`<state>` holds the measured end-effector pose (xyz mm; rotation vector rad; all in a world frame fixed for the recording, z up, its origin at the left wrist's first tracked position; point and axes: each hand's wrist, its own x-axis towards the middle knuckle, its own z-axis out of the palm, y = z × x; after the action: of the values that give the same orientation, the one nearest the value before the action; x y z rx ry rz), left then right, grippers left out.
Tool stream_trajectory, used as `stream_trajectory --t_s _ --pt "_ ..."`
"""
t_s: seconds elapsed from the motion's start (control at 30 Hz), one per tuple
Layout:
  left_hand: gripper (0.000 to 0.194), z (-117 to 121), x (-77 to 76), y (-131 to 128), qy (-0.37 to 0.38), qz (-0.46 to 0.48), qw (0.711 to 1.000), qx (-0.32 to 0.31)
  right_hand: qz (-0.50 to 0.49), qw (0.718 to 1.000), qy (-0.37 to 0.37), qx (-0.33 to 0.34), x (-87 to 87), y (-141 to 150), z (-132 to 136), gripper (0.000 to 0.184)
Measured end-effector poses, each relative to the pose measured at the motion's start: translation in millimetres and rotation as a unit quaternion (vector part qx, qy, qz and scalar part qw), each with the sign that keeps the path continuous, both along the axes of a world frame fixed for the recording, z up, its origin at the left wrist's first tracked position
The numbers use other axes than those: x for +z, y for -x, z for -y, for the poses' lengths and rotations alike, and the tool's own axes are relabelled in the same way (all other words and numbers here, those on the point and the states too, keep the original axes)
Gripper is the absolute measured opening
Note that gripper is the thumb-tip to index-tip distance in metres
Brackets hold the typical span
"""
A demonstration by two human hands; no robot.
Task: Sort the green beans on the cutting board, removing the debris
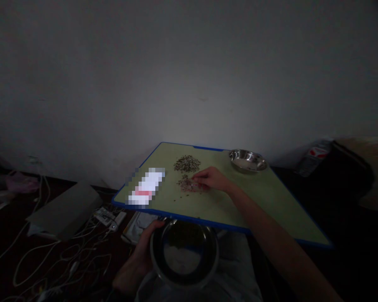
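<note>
My left hand point(145, 245) grips the side of a metal bowl point(154, 262) below the table's front edge, above my lap. Something dark lies in the far part of that bowl, too dim to name. On the green tabletop, my right hand point(212, 179) has its fingertips pinched together over a small pile of mixed reddish and pale bits point(192, 186); whatever they hold is too small to make out. Just behind it is a larger pile of small dark beans or seeds point(187, 163). A few loose dark bits lie in front of the piles.
A shallow metal bowl point(248, 161) stands at the table's back right. A lit, blurred-out phone-like screen point(146, 188) lies on the left. White cables and a power strip point(108, 219) cover the floor at left, beside a grey box point(67, 209). A plastic bottle point(315, 157) is at right.
</note>
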<state>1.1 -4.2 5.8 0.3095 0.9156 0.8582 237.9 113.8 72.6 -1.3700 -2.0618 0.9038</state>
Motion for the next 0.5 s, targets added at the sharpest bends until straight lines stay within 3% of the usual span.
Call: stream_trajectory --t_s 0.33,0.5 --pt "0.013 -1.6 -2.9 0.8 0.006 0.000 1.000 0.000 0.018 0.999 0.040 0.024 17.8 -16.5 2.1 0.032" --pt "0.012 -1.5 -3.9 2.0 -0.003 0.017 1.000 0.000 0.081 0.996 -0.002 0.028 18.3 -16.9 1.7 0.024"
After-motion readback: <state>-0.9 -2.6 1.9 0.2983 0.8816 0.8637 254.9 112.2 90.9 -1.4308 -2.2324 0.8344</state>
